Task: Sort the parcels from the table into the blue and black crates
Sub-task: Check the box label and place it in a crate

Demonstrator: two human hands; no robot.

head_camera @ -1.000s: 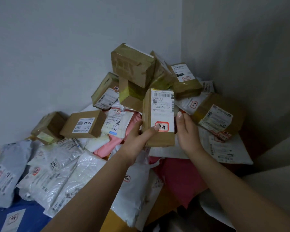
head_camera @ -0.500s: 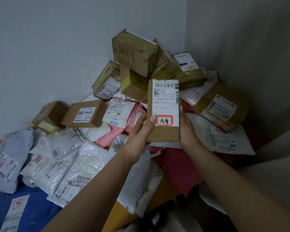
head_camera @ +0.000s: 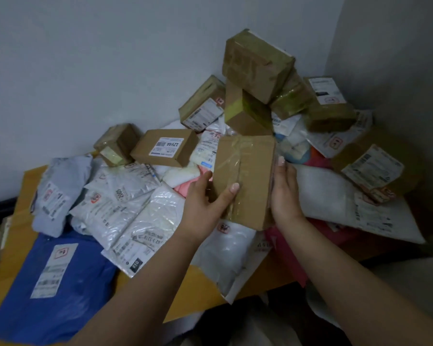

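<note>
I hold a small brown cardboard box (head_camera: 245,176) above the parcel pile. Its plain taped side faces me and its label is hidden. My left hand (head_camera: 205,206) grips its left edge, thumb across the front. My right hand (head_camera: 284,193) presses flat against its right edge. Beneath lie white plastic mailers (head_camera: 140,213), a blue mailer (head_camera: 53,283) and a pink one (head_camera: 285,248) on the wooden table (head_camera: 20,233). No crate is in view.
Taped cardboard boxes (head_camera: 255,66) are stacked in the wall corner at the back. A labelled box (head_camera: 165,148) and a smaller one (head_camera: 115,143) sit left of them, another (head_camera: 375,166) at the right. A grey mailer (head_camera: 58,193) lies at the left.
The box has been turned over in my hands: its white label faced me before, now the plain taped side does. The view has tilted and shifted right.
</note>
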